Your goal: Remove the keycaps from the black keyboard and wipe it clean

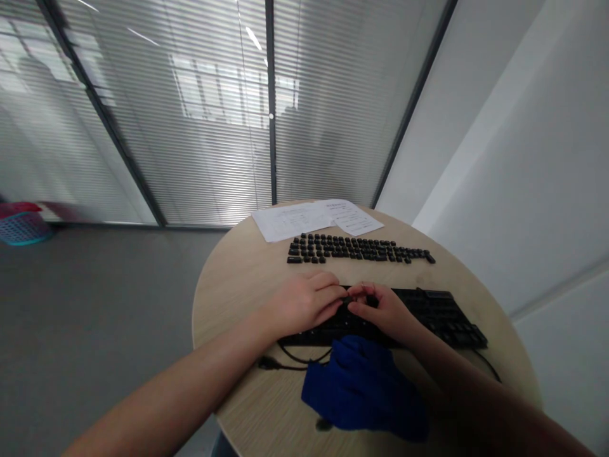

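A black keyboard [438, 314] lies on a round wooden table [238, 279], its cable trailing off the near side. Both my hands rest on its left part. My left hand [304, 301] lies over the keys with fingers curled forward. My right hand [380, 308] meets it, fingertips pinched together over the same spot; what they pinch is too small to make out. Behind the keyboard, several loose black keycaps [356, 249] are laid out in rows in a keyboard pattern.
A crumpled blue cloth [366, 387] lies at the table's near edge, in front of the keyboard. White paper sheets [316, 219] sit at the far edge. Glass walls with blinds stand behind; a pink and teal basket [21, 222] is on the floor far left.
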Motion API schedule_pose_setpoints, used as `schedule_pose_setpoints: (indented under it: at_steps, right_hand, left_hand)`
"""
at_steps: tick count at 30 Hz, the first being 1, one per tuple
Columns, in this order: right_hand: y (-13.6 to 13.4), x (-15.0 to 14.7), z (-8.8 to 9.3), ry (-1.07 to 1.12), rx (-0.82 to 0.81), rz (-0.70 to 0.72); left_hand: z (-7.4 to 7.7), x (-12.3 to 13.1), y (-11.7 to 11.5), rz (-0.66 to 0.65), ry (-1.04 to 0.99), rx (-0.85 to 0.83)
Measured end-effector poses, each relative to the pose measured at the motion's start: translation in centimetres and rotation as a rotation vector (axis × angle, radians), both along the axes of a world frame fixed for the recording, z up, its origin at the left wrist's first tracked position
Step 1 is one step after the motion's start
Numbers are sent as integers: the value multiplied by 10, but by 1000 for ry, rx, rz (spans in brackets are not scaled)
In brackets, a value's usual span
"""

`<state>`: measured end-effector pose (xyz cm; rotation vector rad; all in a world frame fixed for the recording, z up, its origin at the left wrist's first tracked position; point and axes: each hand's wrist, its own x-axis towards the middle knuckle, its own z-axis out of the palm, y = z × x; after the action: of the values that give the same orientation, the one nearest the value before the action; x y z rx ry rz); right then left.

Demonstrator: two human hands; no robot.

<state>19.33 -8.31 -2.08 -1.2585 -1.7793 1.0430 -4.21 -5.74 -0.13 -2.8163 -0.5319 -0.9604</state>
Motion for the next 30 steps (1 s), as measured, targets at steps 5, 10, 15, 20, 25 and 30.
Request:
schedule_pose_setpoints:
  at_steps: [5,10,15,20,25,30]
  right_hand:
    - [8,13,11,-250,153,0]
    - [59,21,13,-549,340,-88]
    - [122,7,-4,-639,191,-113]
    - [142,-5,-18,-662,197,-112]
    - [141,-7,-23,-691,203,-83]
    - [145,-8,-22,-709,203,-94]
  left_hand:
    - [-2,-3,7,58,40,-88]
    - [-12,-8,29,247,178,-273]
    - [-23,-9,40,238,243,-358]
    - [-20,-13,37,191,235,-371]
    - [-18,-15,38,152,228,-394]
    - [-19,-16,42,139,212,-429]
